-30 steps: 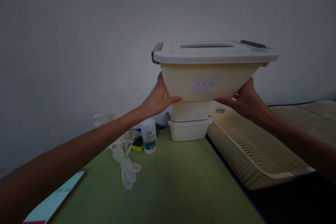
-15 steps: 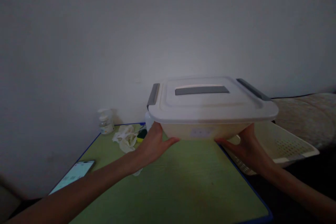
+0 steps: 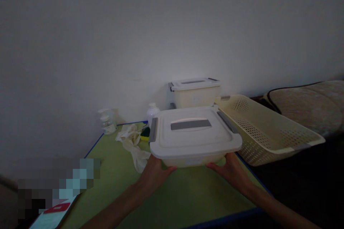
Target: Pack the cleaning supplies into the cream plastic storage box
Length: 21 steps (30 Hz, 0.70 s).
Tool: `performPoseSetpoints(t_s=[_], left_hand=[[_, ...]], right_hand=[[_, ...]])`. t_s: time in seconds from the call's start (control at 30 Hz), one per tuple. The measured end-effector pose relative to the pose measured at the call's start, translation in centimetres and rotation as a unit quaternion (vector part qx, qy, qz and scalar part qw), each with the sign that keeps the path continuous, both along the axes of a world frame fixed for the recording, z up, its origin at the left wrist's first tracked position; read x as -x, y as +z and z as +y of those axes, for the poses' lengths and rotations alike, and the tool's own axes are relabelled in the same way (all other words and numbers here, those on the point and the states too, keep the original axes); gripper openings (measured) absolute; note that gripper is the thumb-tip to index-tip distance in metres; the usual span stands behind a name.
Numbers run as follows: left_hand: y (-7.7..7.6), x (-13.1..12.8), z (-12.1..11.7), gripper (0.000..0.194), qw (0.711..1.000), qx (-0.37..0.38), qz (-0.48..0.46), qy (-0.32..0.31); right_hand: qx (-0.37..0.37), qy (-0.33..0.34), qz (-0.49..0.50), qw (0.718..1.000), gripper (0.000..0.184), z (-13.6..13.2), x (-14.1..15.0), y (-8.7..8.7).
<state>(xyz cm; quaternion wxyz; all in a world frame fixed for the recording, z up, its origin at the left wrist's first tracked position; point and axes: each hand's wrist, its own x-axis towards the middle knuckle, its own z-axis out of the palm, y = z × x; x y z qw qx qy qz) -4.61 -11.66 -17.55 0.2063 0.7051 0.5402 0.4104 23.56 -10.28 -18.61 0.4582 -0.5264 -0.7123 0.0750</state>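
A cream storage box [image 3: 196,136] with a white lid, grey side clips and a grey lid handle is held level over the green table [image 3: 172,200]. My left hand [image 3: 157,171] grips its near left lower corner, thumb along the front. At the near right corner my right hand [image 3: 232,170] holds it the same way. The fingers beneath the box are hidden. I cannot tell whether its underside touches the table. Behind it, partly covered, stands another lidded storage box [image 3: 197,93].
A cream perforated basket [image 3: 258,128] stands to the right, beside a patterned cushion [image 3: 309,103]. White gloves [image 3: 131,143], a yellow-green sponge [image 3: 145,134], a white bottle [image 3: 152,112] and pump bottles [image 3: 107,123] are at the back left. A phone [image 3: 53,214] lies at the table's left edge.
Both hands have brought the storage box lower and slightly left. The second box behind it and more of the basket have come into view.
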Motion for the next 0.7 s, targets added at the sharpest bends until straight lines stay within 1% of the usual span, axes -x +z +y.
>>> performPoseSetpoints(t_s=[0.07,0.17,0.33,0.43,0.53,0.7], left_hand=[[-0.4,0.1,-0.2,0.059,1.000,0.012,-0.010,0.012],[-0.4,0.0,-0.7,0.055,0.999,0.042,-0.006,0.004],[-0.3,-0.3,-1.0,0.053,0.997,0.082,-0.006,0.016],[-0.8,-0.4,-1.1,0.050,0.995,0.100,-0.006,0.018],[-1.4,-0.4,-1.2,0.049,0.995,0.101,0.006,0.017],[-2.2,-0.4,-1.0,0.055,0.992,0.123,0.006,0.018]], right_hand=[[0.022,-0.003,0.004,1.000,0.064,0.1,0.3,-0.7],[0.054,-0.003,0.007,0.998,0.059,0.0,0.7,-1.3],[0.098,0.003,0.008,0.995,0.050,-0.4,0.8,-1.1],[0.114,0.005,0.013,0.993,0.043,-0.5,0.8,-0.9],[0.125,0.007,0.019,0.992,0.037,-0.5,0.8,-1.1],[0.134,0.021,0.025,0.990,0.042,-0.1,0.8,-1.8]])
